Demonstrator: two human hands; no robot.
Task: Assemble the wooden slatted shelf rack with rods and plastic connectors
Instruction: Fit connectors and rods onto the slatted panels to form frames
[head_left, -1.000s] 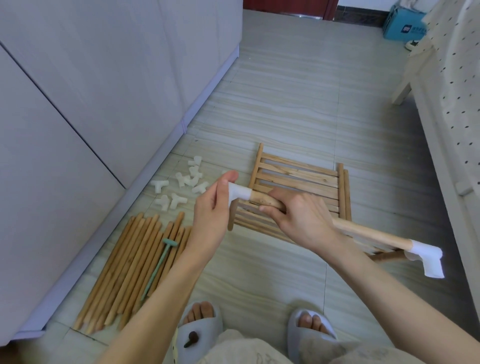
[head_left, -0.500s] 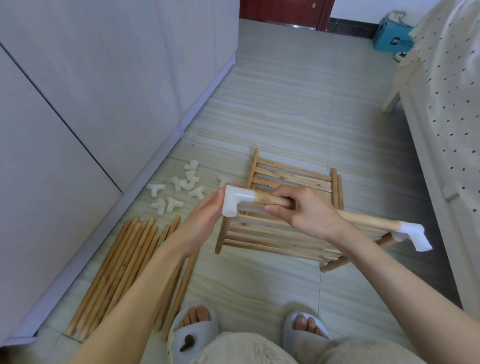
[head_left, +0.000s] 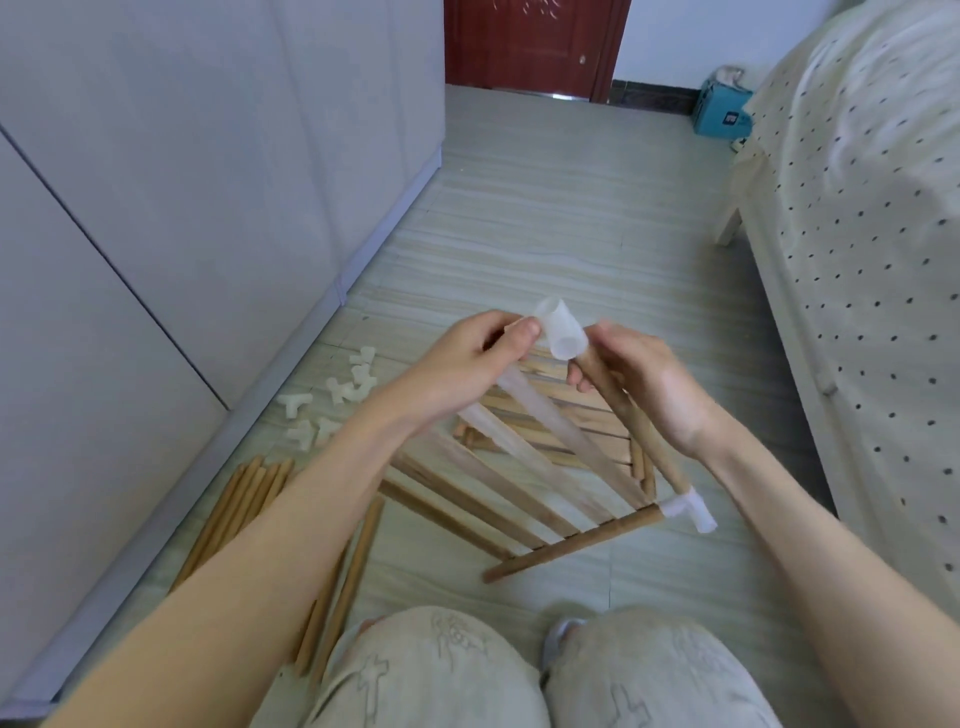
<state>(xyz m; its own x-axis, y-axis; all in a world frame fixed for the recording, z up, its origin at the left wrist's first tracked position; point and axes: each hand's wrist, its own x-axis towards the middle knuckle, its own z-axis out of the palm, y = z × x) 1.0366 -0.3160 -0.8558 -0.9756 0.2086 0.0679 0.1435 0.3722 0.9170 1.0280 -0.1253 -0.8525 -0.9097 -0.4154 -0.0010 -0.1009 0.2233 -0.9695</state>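
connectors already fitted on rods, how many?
2: one connector at the rod's top end, pinched between both hands; another connector at the lower corner. Loose ones lie by the cabinet; more may be hidden.

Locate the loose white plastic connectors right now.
In the head view the loose white plastic connectors lie scattered on the striped floor at left, along the grey cabinet's base, just beyond the bundle of wooden rods and left of the left hand.

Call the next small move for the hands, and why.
Probably seat the corner connector fully on the rod. The left hand pinches the connector at the rod's top, the right hand grips the rod just below, and the rod's far end already carries a connector.
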